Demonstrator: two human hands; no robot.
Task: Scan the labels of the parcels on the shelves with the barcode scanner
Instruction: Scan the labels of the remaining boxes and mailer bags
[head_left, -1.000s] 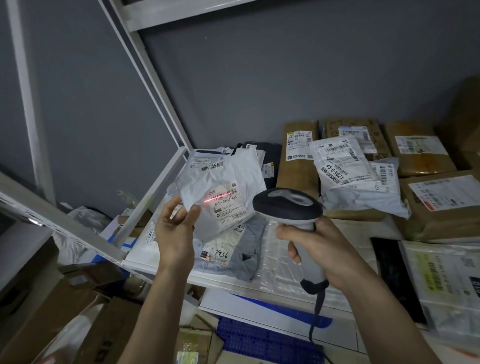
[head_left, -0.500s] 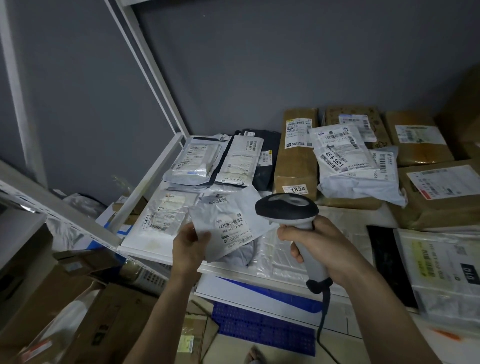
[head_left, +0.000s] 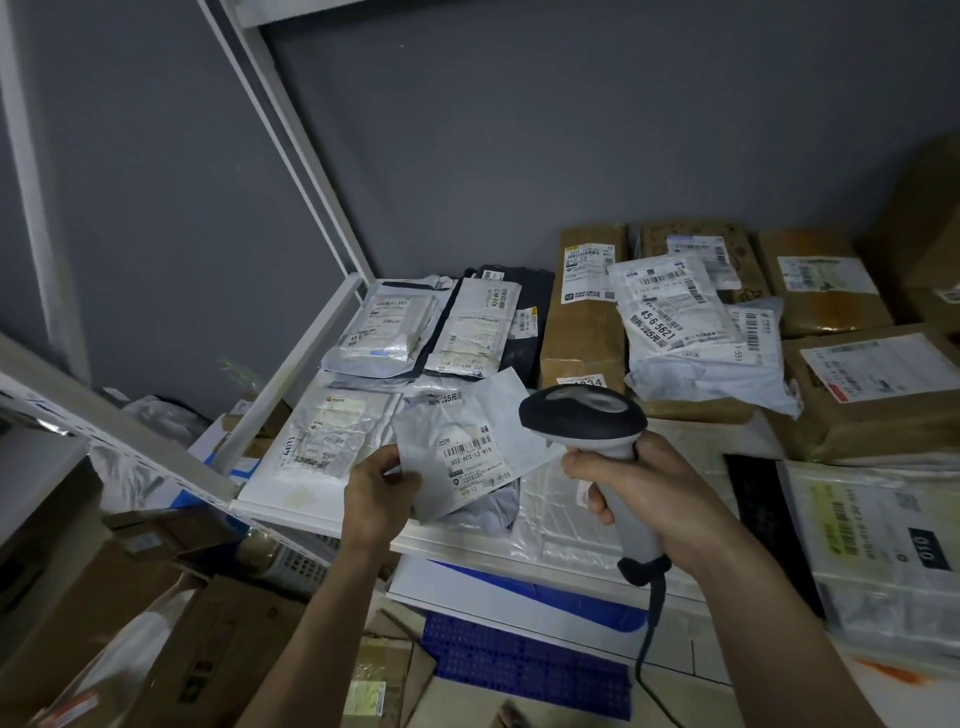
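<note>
Low over the front edge of the white metal shelf (head_left: 311, 512), the left hand (head_left: 376, 493) pinches the small grey plastic mailer bag (head_left: 457, 447) by its seven-o'clock corner, label up, while at three o'clock the right hand (head_left: 639, 493) clamps the grey-and-black corded barcode scanner (head_left: 584, 415).

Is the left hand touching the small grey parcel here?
Touching. The head view shows the left hand pinching the lower left corner of the small grey parcel, thumb on its front face.

2 bare forearms, no sleeves; hands ungloved.
</note>
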